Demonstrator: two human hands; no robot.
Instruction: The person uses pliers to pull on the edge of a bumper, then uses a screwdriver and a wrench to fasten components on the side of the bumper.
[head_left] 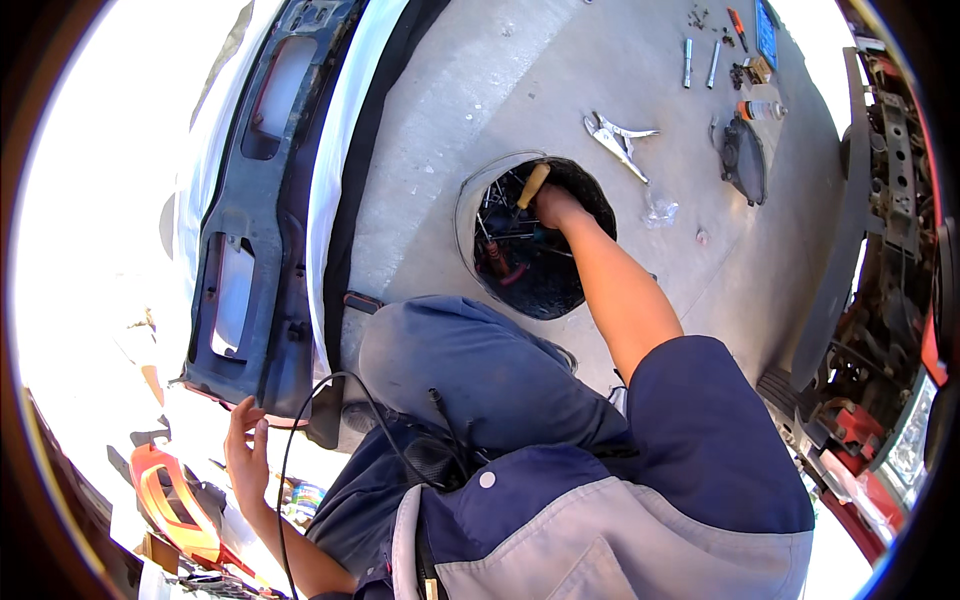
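Note:
A round bucket [468,215] with a dark inside stands on the floor ahead of me, holding a jumble of hand tools. My right hand [558,205] reaches down into it along the far right side; its fingers are hidden among the tools. Beside that hand, a tool with a yellowish wooden handle [534,185] sticks up at a tilt. A red-handled tool [497,259] lies lower in the bucket. Away on the left, my left hand [246,450] is raised, fingers apart and holding nothing, near the lower end of a dark vehicle panel [270,345].
Locking pliers [622,146] lie right of the bucket, near a clear plastic bag [659,211]. Farther right are a black lamp-like part [743,160], a spray can [762,110] and sockets [688,64]. Vehicle bodywork [890,240] borders the right. A black cable [340,376] crosses my lap.

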